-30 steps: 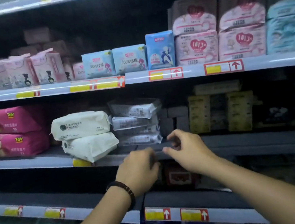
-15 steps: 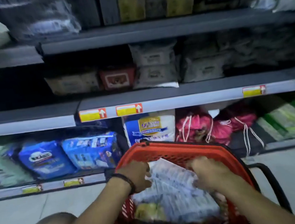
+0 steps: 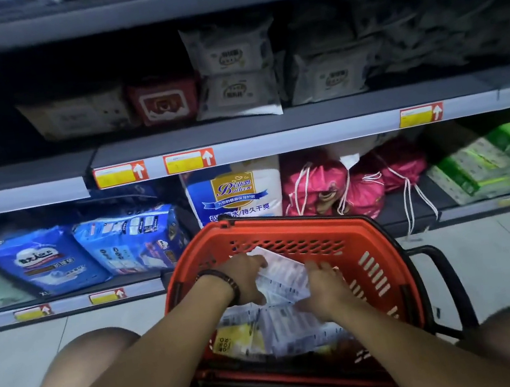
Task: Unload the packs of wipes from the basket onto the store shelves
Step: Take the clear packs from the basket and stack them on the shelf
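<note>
1. The fingers of your left hand (image 3: 243, 280) are curled round the left end of the top pack (image 3: 280, 276). Those of your right hand (image 3: 324, 288) are spread over its right end, and the thumb seems tucked at the near edge. In the head view, the only one you have, both hands appear to have hold of this one white pack, though blur hides the exact contact.
2. The top pack lies between your two sets of fingers, with its long axis roughly crosswise from one hand to the other. It is tilted, and its far corner rises toward the far wall of the basket (image 3: 371, 262). Neither hand is the nearer, since both are on it.
3. Just below your fingers, more packs (image 3: 276, 328) lie loose in the basket. A yellow-printed pack (image 3: 235, 342) sits below and to the left of your left fingers. The basket is far from empty, so I judge the unloading has a good way to go.
4. The shelf (image 3: 273, 143) runs well above and beyond your fingers. Pale packs of wipes (image 3: 236, 94) are already stacked on it, almost straight ahead of the basket.
5. The coming move is probably a lift straight up and forward. I would clear the basket's far wall before reaching out, because the pack's raised corner is close to it.
</note>
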Demonstrator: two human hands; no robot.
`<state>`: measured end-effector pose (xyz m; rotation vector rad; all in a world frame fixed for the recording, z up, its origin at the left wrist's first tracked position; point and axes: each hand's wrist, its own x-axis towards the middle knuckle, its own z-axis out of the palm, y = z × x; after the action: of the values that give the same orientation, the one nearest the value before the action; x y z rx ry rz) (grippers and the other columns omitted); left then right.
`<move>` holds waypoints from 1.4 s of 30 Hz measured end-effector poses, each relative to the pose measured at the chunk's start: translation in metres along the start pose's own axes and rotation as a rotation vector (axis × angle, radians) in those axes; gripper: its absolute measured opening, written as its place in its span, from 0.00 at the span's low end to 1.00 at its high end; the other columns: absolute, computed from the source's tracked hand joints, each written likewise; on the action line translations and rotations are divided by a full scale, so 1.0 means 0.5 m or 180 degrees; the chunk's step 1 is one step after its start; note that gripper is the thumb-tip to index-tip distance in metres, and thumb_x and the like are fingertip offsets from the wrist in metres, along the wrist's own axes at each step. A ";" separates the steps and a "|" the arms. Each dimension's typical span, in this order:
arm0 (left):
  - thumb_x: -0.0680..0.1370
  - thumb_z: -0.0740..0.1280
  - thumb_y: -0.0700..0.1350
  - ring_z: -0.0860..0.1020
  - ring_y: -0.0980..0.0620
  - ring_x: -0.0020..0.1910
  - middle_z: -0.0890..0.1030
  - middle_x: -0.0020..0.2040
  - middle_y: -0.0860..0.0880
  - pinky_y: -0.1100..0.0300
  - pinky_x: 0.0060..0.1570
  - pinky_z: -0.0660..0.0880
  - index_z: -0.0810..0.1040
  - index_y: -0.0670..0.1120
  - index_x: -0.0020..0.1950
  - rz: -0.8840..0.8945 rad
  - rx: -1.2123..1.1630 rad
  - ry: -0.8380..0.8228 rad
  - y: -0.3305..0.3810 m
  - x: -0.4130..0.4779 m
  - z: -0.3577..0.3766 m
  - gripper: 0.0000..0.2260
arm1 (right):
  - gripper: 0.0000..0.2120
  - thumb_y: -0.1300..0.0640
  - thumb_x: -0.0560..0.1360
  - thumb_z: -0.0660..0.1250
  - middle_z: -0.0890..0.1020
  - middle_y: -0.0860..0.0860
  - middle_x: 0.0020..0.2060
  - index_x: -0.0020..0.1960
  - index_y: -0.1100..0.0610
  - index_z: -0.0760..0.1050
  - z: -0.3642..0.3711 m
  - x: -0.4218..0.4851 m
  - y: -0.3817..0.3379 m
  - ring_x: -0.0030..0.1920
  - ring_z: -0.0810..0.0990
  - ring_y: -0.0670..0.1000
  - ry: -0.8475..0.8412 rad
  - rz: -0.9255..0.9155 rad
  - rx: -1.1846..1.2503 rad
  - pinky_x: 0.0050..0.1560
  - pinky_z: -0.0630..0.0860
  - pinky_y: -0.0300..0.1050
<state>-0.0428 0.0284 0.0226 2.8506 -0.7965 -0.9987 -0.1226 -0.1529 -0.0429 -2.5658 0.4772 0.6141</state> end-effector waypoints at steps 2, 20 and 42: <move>0.75 0.79 0.52 0.73 0.40 0.73 0.68 0.78 0.42 0.49 0.68 0.74 0.62 0.51 0.83 -0.0002 0.0112 0.0029 -0.002 0.000 0.003 0.41 | 0.42 0.42 0.69 0.82 0.72 0.55 0.73 0.76 0.53 0.68 -0.003 0.006 0.000 0.73 0.71 0.63 0.0151 -0.0026 -0.0193 0.72 0.71 0.58; 0.70 0.75 0.65 0.83 0.49 0.47 0.85 0.50 0.50 0.52 0.49 0.81 0.81 0.53 0.57 -0.0323 -0.0996 0.1005 -0.048 -0.036 0.004 0.22 | 0.20 0.43 0.84 0.61 0.85 0.57 0.60 0.65 0.55 0.81 -0.073 -0.019 0.060 0.57 0.84 0.58 0.0321 -0.0054 0.1002 0.60 0.80 0.50; 0.76 0.76 0.57 0.89 0.46 0.47 0.90 0.48 0.50 0.42 0.59 0.83 0.83 0.53 0.57 -0.0684 -0.3928 0.1659 -0.106 -0.069 0.002 0.13 | 0.28 0.47 0.64 0.80 0.89 0.49 0.53 0.62 0.54 0.83 -0.126 -0.046 0.031 0.58 0.87 0.53 -0.0299 -0.0625 0.2983 0.62 0.80 0.52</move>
<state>-0.0420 0.0907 0.0325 1.9061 0.1811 -0.4139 -0.1272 -0.1927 0.0132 -1.6563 0.3537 0.3183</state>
